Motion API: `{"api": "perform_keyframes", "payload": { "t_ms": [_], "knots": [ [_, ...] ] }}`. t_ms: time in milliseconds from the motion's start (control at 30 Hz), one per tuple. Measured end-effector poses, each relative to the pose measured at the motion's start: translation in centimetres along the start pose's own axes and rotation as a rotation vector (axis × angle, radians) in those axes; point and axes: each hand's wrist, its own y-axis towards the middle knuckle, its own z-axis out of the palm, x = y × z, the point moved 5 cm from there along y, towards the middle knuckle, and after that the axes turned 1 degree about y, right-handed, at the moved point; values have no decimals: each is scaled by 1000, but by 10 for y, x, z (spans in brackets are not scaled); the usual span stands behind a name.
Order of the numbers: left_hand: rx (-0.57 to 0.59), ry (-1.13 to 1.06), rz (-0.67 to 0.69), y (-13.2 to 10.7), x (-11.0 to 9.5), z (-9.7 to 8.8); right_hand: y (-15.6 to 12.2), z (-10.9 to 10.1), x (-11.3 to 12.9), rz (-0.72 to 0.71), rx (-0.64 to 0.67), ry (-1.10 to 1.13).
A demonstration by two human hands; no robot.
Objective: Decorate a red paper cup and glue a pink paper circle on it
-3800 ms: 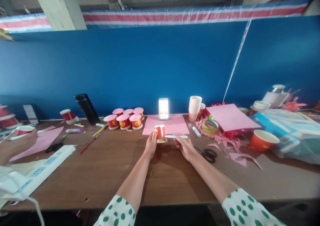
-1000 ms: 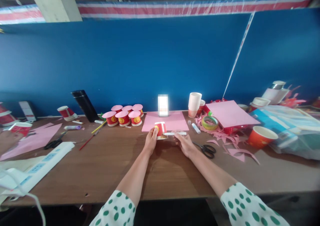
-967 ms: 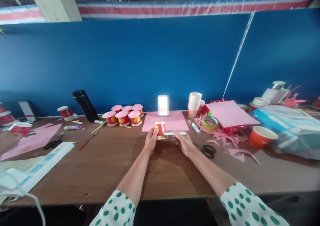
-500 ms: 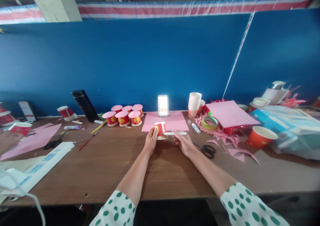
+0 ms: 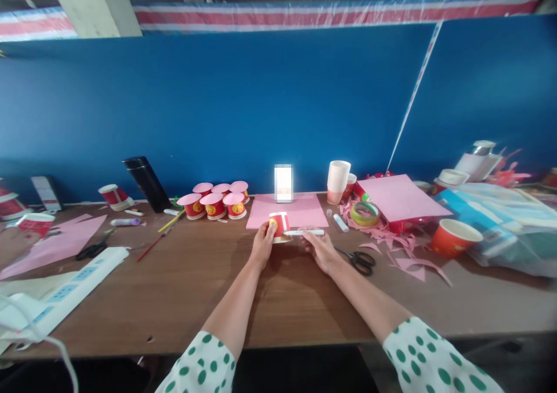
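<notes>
My left hand [image 5: 263, 244] is closed around a small red paper cup [image 5: 282, 223] with a yellow emblem and a pale vertical strip. The cup is held just above the table, in front of a stack of pink paper [image 5: 304, 210]. In my right hand [image 5: 319, 248] is a slim white pen [image 5: 307, 232], lying nearly level between the fingers. Its left end meets the cup's lower right side; whether it presses on the cup I cannot tell. Black-handled scissors [image 5: 362, 262] lie just right of my right hand.
Several red cups with pink paper discs [image 5: 212, 198] stand left of centre. Nearby are a black flask [image 5: 147, 181] and a white power strip [image 5: 73, 288]. To the right are white cups [image 5: 338, 181], a tape roll [image 5: 364, 213], pink scraps, an orange cup [image 5: 456, 237] and a plastic bag [image 5: 513, 230].
Another person's hand at the far left, by a red cup, no longer shows. My hands, the cup and the pen have hardly moved.
</notes>
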Motion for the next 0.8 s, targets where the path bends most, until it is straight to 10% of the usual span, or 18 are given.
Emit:
{"api": "perform_keyframes", "payload": {
  "t_ms": [800],
  "knots": [
    [46, -55, -10, -4, -6, 3, -1, 1, 3, 34, -47, 54]
  ]
}}
